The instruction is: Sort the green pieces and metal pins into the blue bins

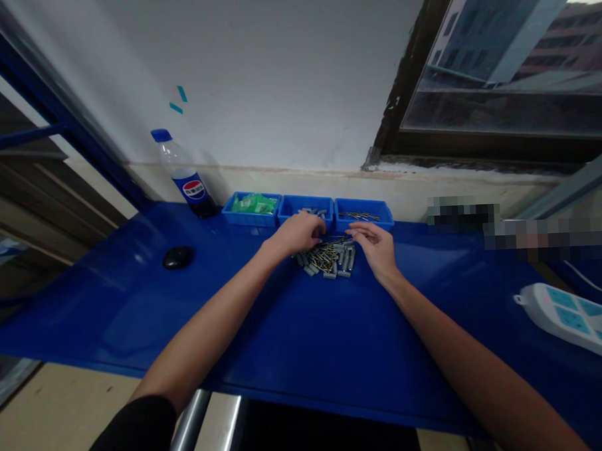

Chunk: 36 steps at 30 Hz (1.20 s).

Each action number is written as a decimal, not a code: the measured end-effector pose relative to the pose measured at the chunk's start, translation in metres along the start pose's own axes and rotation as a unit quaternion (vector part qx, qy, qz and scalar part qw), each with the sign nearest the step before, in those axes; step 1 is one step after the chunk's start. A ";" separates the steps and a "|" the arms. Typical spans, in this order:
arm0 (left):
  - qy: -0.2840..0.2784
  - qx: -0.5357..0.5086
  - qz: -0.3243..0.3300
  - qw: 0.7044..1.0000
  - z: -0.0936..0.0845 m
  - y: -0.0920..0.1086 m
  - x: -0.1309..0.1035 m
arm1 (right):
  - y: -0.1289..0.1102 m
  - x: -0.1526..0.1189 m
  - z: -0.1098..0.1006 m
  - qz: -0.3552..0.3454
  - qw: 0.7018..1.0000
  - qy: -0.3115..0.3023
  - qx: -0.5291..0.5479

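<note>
A pile of brass-coloured screws (322,258) mixed with grey plastic wall plugs (349,258) lies on the blue table. My left hand (300,233) is over the pile's left side, in front of the middle blue bin, with its fingers curled down. Whatever those fingertips hold is hidden. My right hand (376,245) is at the pile's right side, thumb and fingers pinched together. Thin screws show right beside its fingertips, but I cannot tell whether one is in the pinch. The middle bin (307,201) contains grey plugs, and the right bin (364,205) contains several screws.
A left bin (251,218) carries green plastic packets. Behind it stands a cola bottle (192,184), and a black mouse (177,257) lies to the left. A white power strip (574,316) rests on the right. The wall and window rise behind the blue table (306,345).
</note>
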State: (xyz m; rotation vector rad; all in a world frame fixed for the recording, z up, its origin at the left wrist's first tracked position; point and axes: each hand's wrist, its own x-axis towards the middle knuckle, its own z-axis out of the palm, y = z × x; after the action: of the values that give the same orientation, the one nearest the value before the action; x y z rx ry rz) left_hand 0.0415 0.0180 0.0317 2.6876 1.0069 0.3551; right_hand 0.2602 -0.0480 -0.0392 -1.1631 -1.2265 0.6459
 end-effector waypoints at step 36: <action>0.094 -0.387 -0.031 0.917 0.010 0.005 0.008 | -0.009 -0.005 0.005 0.018 0.995 -0.098 0.032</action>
State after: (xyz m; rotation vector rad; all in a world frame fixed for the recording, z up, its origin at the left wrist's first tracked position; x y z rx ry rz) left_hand 0.0531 0.0180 0.0249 1.9222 0.7688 0.8140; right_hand 0.2520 -0.0537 -0.0334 -1.0904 -1.3416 0.8355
